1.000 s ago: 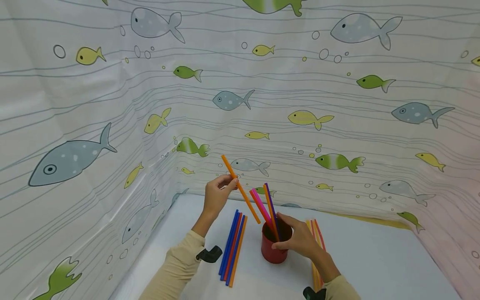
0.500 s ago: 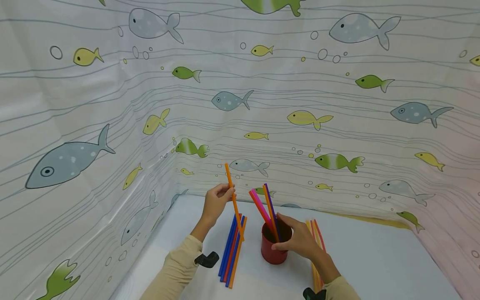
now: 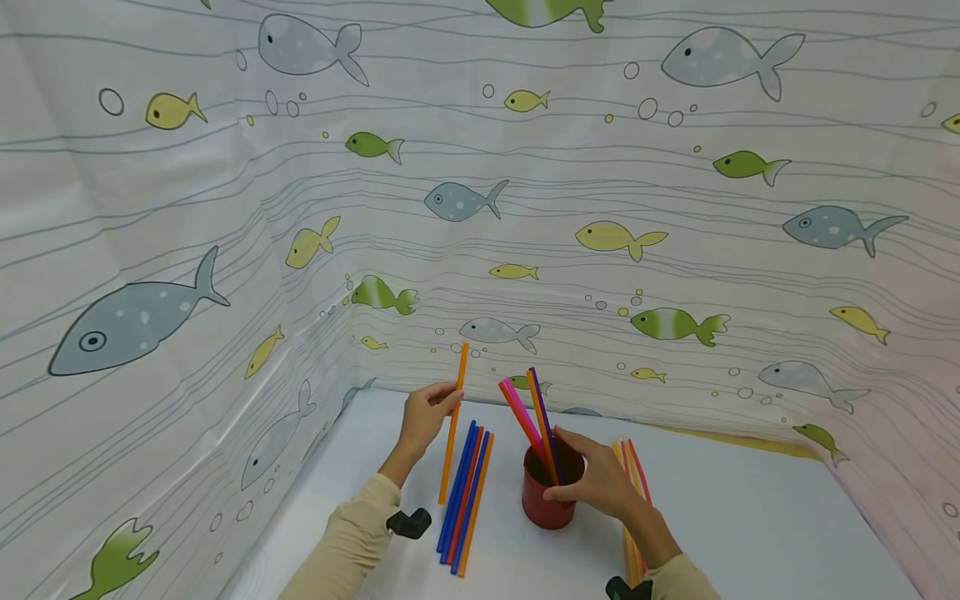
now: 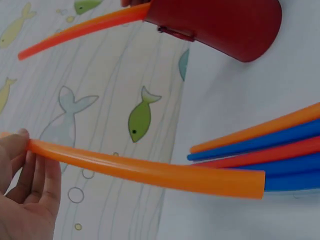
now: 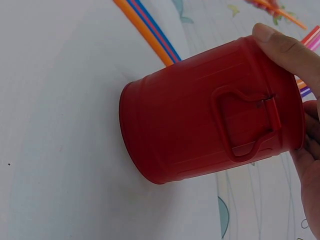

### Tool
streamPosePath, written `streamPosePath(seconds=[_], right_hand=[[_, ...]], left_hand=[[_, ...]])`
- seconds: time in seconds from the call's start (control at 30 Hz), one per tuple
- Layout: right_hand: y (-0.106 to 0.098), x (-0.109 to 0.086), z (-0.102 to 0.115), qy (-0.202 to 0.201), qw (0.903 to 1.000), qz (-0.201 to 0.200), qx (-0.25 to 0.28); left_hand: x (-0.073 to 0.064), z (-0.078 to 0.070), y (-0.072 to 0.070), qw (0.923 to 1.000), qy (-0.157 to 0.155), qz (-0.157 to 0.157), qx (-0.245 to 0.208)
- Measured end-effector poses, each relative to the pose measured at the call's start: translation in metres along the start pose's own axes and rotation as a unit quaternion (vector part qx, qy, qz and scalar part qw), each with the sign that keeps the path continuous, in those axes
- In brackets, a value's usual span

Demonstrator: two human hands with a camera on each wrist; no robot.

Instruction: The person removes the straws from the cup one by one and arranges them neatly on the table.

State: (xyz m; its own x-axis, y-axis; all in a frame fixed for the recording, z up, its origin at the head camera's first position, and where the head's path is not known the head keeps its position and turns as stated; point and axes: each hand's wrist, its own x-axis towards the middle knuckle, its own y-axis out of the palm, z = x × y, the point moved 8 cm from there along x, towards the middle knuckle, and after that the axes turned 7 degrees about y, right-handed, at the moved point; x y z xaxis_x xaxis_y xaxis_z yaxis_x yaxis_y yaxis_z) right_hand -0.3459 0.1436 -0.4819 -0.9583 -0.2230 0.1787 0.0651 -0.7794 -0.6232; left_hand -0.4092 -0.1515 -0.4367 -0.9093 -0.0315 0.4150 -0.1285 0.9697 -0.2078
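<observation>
Left hand (image 3: 426, 413) pinches orange tube (image 3: 450, 448) above its middle; right hand (image 3: 602, 482) grips red can (image 3: 547, 506).

An orange tube (image 3: 451, 450) is held steeply tilted left of the upright red can (image 3: 546, 506), which contains leaning coloured tubes (image 3: 539, 417) and has flat-lying tubes (image 3: 462, 500) on both sides.

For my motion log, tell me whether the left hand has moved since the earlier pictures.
Yes. In the head view, the left hand has moved down and slightly left, judged against the grey fish behind the top of the held tube.
</observation>
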Motion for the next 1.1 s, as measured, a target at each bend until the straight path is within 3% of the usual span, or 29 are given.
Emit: streamPosePath(seconds=[0.23,0.63,1.1], right_hand=[[0.000,0.000,0.000,-0.001,1.0000,0.001,-0.001],[-0.002,0.000,0.001,-0.014,0.9999,-0.004,-0.005],[-0.001,-0.001,0.002,-0.019,0.9998,-0.003,0.002]], left_hand=[[-0.006,0.028,-0.006,0.9991,-0.029,-0.021,0.021],[-0.021,0.071,-0.004,0.9958,-0.046,-0.022,0.077],[-0.038,0.088,0.002,0.9931,-0.051,-0.001,0.105]])
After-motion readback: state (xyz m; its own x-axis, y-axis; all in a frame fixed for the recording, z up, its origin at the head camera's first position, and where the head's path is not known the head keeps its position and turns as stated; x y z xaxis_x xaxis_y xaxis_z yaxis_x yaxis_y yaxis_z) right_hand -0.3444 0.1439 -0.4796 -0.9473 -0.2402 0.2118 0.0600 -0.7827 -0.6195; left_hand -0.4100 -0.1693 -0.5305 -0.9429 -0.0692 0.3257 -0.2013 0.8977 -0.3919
